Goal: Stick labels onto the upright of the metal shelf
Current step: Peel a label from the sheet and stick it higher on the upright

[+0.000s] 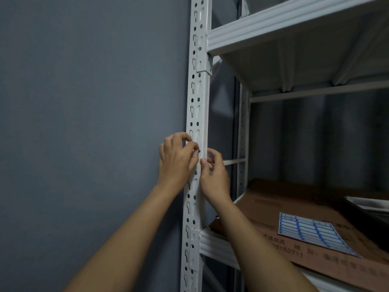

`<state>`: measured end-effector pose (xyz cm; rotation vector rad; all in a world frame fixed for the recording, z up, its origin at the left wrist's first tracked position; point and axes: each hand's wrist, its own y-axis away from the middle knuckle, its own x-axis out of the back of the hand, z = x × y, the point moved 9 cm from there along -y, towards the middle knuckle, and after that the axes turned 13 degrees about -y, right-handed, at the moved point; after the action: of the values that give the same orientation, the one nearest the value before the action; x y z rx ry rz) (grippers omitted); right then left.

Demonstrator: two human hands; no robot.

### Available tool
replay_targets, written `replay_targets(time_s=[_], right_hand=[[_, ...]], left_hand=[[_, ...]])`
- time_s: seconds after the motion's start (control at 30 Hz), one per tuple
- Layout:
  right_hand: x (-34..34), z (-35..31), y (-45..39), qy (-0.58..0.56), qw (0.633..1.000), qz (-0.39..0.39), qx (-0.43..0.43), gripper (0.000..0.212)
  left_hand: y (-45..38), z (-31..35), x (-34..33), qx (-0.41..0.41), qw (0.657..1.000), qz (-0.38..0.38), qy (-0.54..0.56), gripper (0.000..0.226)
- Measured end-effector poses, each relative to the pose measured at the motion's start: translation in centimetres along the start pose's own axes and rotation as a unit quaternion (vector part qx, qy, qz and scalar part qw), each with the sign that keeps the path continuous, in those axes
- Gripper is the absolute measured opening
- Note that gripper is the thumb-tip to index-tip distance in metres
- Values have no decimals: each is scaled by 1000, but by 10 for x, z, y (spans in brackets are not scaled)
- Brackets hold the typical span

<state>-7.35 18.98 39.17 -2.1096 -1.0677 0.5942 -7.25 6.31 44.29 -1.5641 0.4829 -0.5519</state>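
A white perforated metal upright [197, 98] runs from top to bottom of the view. Both hands meet on it at mid height. My left hand [177, 159] curls its fingers against the upright's left face and pinches a small white label with a blue edge [199, 152]. My right hand [214, 173] touches the upright's front edge just below, thumb and fingertips pinching the same label's lower end. Most of the label is hidden by my fingers. A sheet of blue-bordered labels [311, 232] lies on flattened brown cardboard [273, 209] on the lower shelf, to the right.
A grey wall [84, 123] fills the left side. White shelf beams cross at the top right [284, 20] and at the bottom [219, 247]. A second upright [243, 131] stands behind, and a white object [370, 202] shows at the right edge.
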Motion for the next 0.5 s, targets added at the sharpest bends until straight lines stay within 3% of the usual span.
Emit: replay_targets(time_s=[0.5], right_hand=[[0,-3,0,-1,1000,-6,2,30]], left_hand=[[7,-17,-9,86,990,-61,96,6]])
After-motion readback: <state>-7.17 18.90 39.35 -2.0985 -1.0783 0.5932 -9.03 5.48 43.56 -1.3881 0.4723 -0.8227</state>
